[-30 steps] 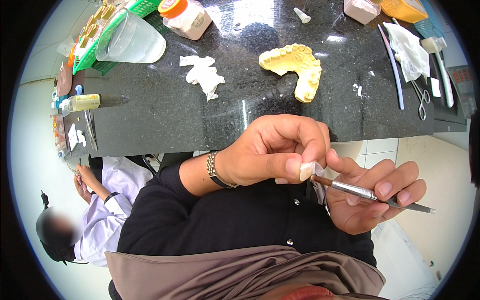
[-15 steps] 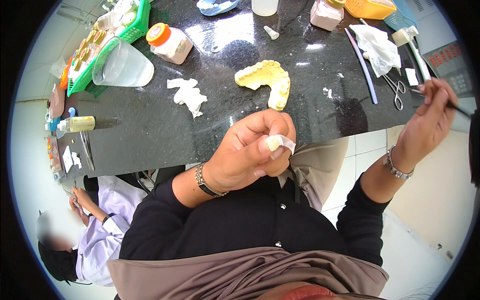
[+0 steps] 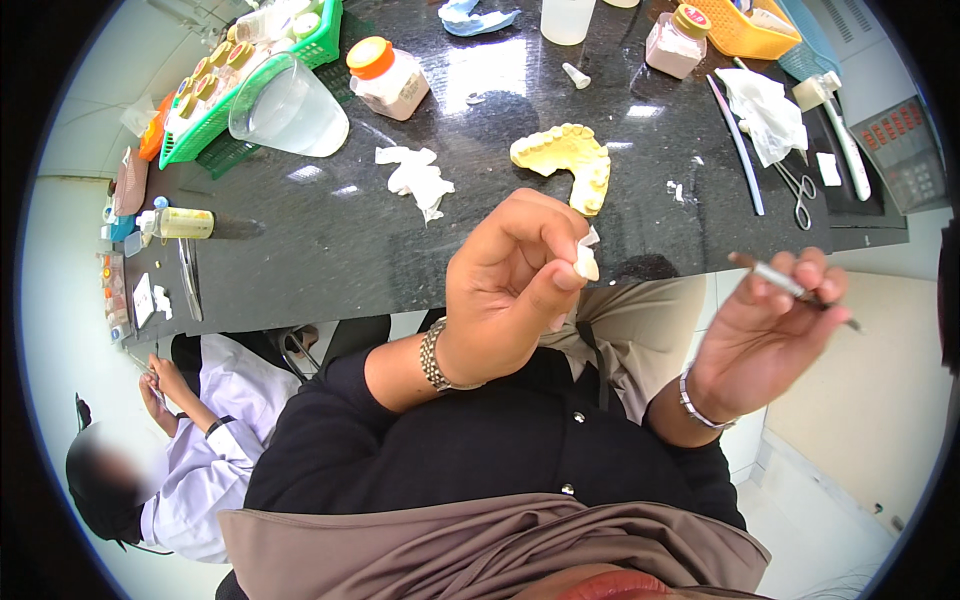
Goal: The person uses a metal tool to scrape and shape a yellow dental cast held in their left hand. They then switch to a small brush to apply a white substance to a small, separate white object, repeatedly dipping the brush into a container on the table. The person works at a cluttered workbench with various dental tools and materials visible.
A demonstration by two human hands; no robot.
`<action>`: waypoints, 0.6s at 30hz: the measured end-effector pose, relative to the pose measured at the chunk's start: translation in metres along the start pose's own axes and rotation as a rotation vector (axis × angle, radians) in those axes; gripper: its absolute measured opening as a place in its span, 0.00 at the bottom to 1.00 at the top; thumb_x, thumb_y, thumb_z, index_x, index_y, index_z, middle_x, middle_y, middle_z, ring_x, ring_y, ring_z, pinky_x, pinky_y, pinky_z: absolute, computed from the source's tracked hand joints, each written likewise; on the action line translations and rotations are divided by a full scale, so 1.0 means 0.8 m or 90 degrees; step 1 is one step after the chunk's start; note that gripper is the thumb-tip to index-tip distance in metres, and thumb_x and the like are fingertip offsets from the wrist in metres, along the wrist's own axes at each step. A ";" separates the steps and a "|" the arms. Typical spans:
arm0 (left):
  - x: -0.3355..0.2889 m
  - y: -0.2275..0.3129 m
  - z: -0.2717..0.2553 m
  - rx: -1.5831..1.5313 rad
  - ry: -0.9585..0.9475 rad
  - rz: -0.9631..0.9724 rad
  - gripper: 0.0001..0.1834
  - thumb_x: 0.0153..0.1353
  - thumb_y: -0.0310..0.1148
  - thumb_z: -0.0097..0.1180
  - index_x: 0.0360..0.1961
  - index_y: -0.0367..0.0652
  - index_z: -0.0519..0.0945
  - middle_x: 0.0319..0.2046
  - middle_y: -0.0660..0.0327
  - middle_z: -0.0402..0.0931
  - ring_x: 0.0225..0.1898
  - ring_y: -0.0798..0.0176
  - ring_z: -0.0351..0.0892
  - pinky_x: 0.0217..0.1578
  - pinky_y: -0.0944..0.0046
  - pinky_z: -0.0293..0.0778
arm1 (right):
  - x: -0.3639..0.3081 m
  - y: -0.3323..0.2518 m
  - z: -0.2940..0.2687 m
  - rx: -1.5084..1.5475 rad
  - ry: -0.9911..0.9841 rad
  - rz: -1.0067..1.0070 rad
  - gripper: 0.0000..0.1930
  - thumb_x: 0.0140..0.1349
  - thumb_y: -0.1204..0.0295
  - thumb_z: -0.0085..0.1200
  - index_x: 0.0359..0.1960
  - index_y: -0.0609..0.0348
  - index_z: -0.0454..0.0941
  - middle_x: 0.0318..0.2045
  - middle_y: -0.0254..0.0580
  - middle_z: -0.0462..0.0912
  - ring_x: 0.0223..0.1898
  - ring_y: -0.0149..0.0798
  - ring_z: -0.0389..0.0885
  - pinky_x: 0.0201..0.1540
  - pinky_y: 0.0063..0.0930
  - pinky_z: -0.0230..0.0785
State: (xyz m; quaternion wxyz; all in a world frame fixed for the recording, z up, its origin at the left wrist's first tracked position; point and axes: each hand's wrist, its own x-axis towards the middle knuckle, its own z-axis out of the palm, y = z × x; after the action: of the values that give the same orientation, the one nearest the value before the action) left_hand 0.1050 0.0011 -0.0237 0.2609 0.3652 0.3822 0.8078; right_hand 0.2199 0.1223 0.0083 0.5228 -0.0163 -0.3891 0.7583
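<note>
Between the thumb and forefinger of my left hand (image 3: pixel 515 275) is a small cream tooth-shaped piece (image 3: pixel 587 264), with a scrap of thin white film sticking up beside it. My right hand (image 3: pixel 765 345) is closed around a slim brush (image 3: pixel 785 280) with a brown tip and a silver collar, held at a slant to the right of the piece and apart from it. Just beyond my left hand, a yellow dental cast (image 3: pixel 575 160) rests on the dark counter; the hand comes close to its lower end in the picture.
Crumpled white tissue (image 3: pixel 418 180), an orange-lidded jar (image 3: pixel 390 80) and a clear cup of liquid (image 3: pixel 290 110) stand left. Scissor-handled forceps (image 3: pixel 800 195), a blue-purple stick (image 3: pixel 738 145) and a white handled tool (image 3: pixel 848 150) lie right. A co-worker (image 3: pixel 200 470) sits at the lower left.
My right hand has come inward and down from the counter's right side, bringing the brush with it. My left hand has turned the tooth-shaped piece, and the view has shifted slightly.
</note>
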 end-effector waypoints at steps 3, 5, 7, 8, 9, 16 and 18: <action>-0.001 -0.004 -0.001 0.005 0.018 -0.002 0.08 0.60 0.32 0.43 0.32 0.40 0.61 0.31 0.61 0.60 0.11 0.77 0.54 0.13 0.75 0.55 | -0.026 0.025 0.007 0.037 -0.074 0.034 0.08 0.57 0.72 0.48 0.32 0.56 0.61 0.30 0.41 0.68 0.27 0.33 0.74 0.39 0.37 0.72; -0.003 -0.007 -0.002 -0.056 0.015 0.007 0.07 0.59 0.29 0.46 0.34 0.37 0.64 0.33 0.59 0.62 0.17 0.78 0.60 0.17 0.78 0.60 | -0.038 0.040 0.014 0.054 -0.133 0.046 0.11 0.53 0.78 0.51 0.32 0.56 0.59 0.30 0.41 0.69 0.27 0.34 0.76 0.45 0.45 0.71; -0.003 -0.010 -0.004 -0.073 0.012 0.023 0.07 0.58 0.27 0.47 0.35 0.36 0.65 0.35 0.58 0.63 0.20 0.78 0.63 0.19 0.79 0.62 | -0.042 0.050 0.012 0.051 -0.171 0.020 0.12 0.52 0.80 0.51 0.32 0.55 0.59 0.30 0.41 0.68 0.27 0.35 0.76 0.48 0.50 0.66; -0.003 -0.012 -0.004 -0.061 0.010 0.034 0.07 0.58 0.28 0.48 0.35 0.36 0.65 0.35 0.58 0.63 0.20 0.78 0.64 0.19 0.79 0.62 | -0.041 0.054 0.012 0.050 -0.190 0.008 0.13 0.52 0.81 0.51 0.32 0.55 0.58 0.30 0.41 0.68 0.28 0.35 0.76 0.50 0.52 0.64; -0.003 -0.012 -0.005 -0.048 0.008 0.045 0.08 0.58 0.28 0.48 0.35 0.36 0.65 0.35 0.58 0.63 0.20 0.78 0.64 0.19 0.79 0.62 | -0.039 0.058 0.013 0.063 -0.191 -0.010 0.13 0.52 0.83 0.49 0.32 0.55 0.58 0.31 0.41 0.68 0.27 0.36 0.76 0.50 0.53 0.64; -0.001 -0.013 -0.010 -0.034 -0.029 0.055 0.08 0.58 0.29 0.47 0.35 0.36 0.65 0.35 0.57 0.63 0.22 0.78 0.65 0.20 0.80 0.63 | -0.038 0.062 0.010 0.078 -0.199 0.011 0.13 0.52 0.84 0.48 0.32 0.56 0.58 0.33 0.43 0.67 0.27 0.36 0.75 0.49 0.56 0.64; -0.001 -0.015 -0.011 -0.019 -0.033 0.071 0.08 0.58 0.28 0.47 0.36 0.35 0.65 0.35 0.56 0.62 0.22 0.78 0.65 0.21 0.80 0.63 | -0.039 0.065 0.008 0.101 -0.195 0.002 0.13 0.52 0.86 0.47 0.33 0.57 0.58 0.34 0.45 0.66 0.27 0.37 0.74 0.48 0.58 0.64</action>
State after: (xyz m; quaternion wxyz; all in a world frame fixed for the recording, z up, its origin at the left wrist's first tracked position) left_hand 0.1003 0.0037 -0.0379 0.2308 0.4031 0.3419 0.8169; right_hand 0.1903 0.0855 -0.0306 0.4558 0.1402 -0.4028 0.7813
